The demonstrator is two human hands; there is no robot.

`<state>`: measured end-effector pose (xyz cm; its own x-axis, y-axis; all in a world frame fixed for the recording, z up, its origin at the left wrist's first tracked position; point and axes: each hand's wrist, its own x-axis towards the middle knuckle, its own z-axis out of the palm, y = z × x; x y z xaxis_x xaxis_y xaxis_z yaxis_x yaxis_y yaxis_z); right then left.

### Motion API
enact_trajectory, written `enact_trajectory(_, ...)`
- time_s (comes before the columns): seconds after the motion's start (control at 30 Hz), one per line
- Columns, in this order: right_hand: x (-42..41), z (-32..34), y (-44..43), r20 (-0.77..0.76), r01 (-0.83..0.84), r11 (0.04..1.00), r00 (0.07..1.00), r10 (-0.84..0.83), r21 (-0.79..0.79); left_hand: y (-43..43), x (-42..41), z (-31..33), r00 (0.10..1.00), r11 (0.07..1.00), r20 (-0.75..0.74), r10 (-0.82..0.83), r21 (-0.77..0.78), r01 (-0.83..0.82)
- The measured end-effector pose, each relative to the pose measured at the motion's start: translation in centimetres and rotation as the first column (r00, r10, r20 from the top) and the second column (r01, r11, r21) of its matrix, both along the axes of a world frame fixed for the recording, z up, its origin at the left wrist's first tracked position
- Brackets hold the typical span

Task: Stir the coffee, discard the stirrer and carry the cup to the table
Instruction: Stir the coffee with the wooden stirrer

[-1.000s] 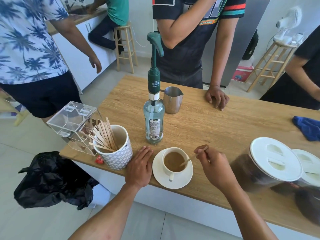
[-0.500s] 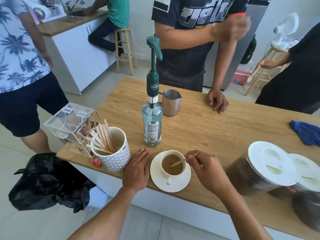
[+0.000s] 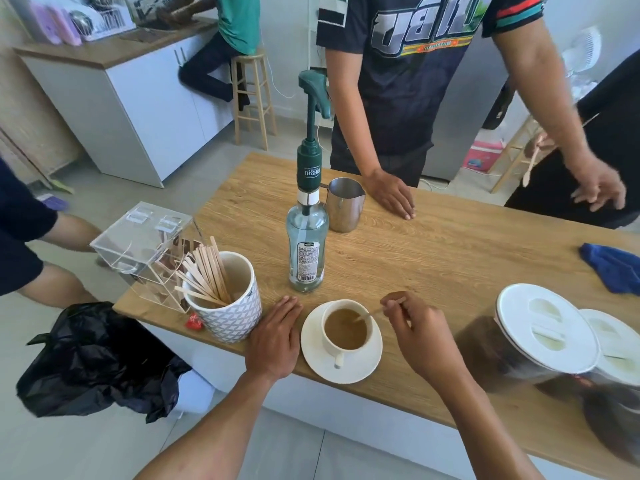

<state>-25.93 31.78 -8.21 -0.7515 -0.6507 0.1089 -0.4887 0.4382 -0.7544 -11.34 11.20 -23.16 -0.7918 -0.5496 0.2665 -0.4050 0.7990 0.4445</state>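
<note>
Nearest me, the person's left hand (image 3: 275, 336) lies flat on the counter (image 3: 433, 258), fingers straight and holding nothing, just beside the saucer (image 3: 360, 370). The white cup (image 3: 346, 348) sits on that saucer near the front edge, with milky coffee (image 3: 344, 330) high in it. The right hand (image 3: 415, 337) pinches the top of the wooden stirrer (image 3: 375, 311), whose lower end is dipped in at the far right of the cup. I'd say the stirring is under way. It wants small, slow circles with the tip kept off the rim, since the cup is full enough to slop, and a finger on the saucer would steady it. The black bin bag (image 3: 93, 358) hangs off the left end, handy for the stick afterwards. Further back stand the pot of spare sticks (image 3: 232, 320), the pump bottle (image 3: 306, 251) and the steel jug (image 3: 345, 204). Against half a second ago, the stirrer has barely shifted in the cup and the left hand has stayed put. Across the counter, the onlooker's raised arm has dropped to the right.
</note>
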Motion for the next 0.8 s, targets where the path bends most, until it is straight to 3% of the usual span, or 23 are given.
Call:
enact_trajectory(0.1, 0.91, -0.09, -0.13, 0.018, -0.095, 0.994, 0.995, 0.094, 0.052, 0.05, 0.00, -0.10, 1.000, 1.000, 0.006, -0.001, 0.001, 0.001)
enact_trajectory(0.27, 0.17, -0.13, 0.27, -0.032, 0.004, 1.000, 0.999, -0.004, 0.000, 0.05, -0.02, 0.01, 1.000, 1.000, 0.005, 0.000, -0.005, 0.000)
enact_trajectory(0.4, 0.87, -0.13, 0.08, 0.002, -0.105, 0.994, 0.994, 0.105, 0.018, 0.06, -0.05, 0.16, 1.000, 1.000, 0.003, -0.001, -0.004, 0.001)
enact_trajectory(0.53, 0.03, -0.24, 0.30, -0.062, 0.011, 1.000, 0.998, -0.011, 0.001, 0.09, -0.10, 0.27, 1.000, 1.000, -0.013, -0.012, -0.017, 0.012)
enact_trajectory(0.7, 0.76, -0.04, -0.04, -0.021, -0.103, 0.994, 0.994, 0.103, 0.040, 0.09, 0.04, 0.33, 1.000, 1.000, -0.018, -0.014, -0.018, 0.014)
enact_trajectory(0.8, 0.15, 0.03, 0.36, -0.069, -0.014, 0.999, 0.998, 0.016, 0.035, 0.15, 0.03, 0.42, 1.000, 1.000, -0.016, -0.019, -0.023, 0.018)
